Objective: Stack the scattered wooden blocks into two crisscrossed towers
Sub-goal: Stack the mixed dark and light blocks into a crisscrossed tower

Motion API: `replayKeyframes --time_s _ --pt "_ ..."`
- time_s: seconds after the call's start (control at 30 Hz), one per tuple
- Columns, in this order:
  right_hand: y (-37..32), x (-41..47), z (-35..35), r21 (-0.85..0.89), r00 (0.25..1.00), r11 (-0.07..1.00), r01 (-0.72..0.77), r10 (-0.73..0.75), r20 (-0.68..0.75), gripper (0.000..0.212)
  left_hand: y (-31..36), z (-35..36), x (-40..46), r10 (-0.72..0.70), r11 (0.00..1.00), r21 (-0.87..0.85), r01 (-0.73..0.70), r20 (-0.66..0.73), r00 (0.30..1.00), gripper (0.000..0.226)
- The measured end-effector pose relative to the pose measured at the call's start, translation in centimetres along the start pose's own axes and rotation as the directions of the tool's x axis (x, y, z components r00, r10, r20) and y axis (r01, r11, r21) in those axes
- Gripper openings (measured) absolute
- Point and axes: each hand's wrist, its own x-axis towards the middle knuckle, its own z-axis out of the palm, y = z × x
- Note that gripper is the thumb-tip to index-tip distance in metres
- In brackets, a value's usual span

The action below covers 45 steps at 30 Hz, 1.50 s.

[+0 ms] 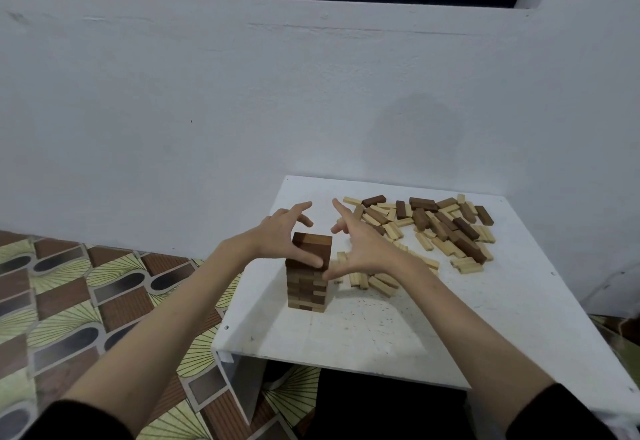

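Note:
One crisscrossed tower (307, 289) of dark and light wooden blocks stands near the left edge of the white table (381, 335). Its top layer (313, 245) is dark brown. My left hand (282, 233) hovers at the tower's top left with its fingers spread straight, and the thumb rests on the front of the top blocks. My right hand (362, 245) is just right of the tower, fingers spread, its thumb touching the tower's upper right edge. Neither hand holds a block. Scattered loose blocks (446, 228), dark and light, lie at the table's back right.
A few light blocks (375, 280) lie close behind my right hand. A white wall (242, 110) rises right behind the table. Patterned floor (69, 301) shows to the left, below the table's left edge.

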Motion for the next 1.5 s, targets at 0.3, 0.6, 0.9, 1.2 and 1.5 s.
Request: replayKeyframes --time_s 0.3,0.6,0.9,1.2,1.5 --pt "5.2 -3.9 -4.2 0.009 0.974 0.995 -0.099 0.098 -0.205 0.067 5.4 2.4 2.5 0.129 0.991 0.066 -0.113 -0.328 0.936 0.034" --pt "15.7 -7.4 -3.9 0.144 0.842 0.947 -0.287 0.321 -0.434 0.024 10.3 12.4 7.2 0.118 0.988 -0.057 -0.146 -0.345 0.931 0.022" --pt "23.1 -6.4 -6.1 0.252 0.697 0.868 -0.428 0.494 -0.520 0.027 12.0 18.8 14.2 0.077 0.991 -0.092 -0.101 -0.235 0.969 0.019" --pt "26.9 -1.9 -7.7 0.182 0.732 0.848 -0.498 0.524 -0.435 0.043 13.6 18.6 23.0 -0.033 0.997 -0.082 0.009 -0.300 0.953 0.029" --pt "28.4 -1.3 -8.4 0.174 0.781 0.880 -0.443 0.474 -0.408 0.035 12.7 19.9 26.1 -0.111 0.993 -0.059 0.100 -0.230 0.967 0.021"
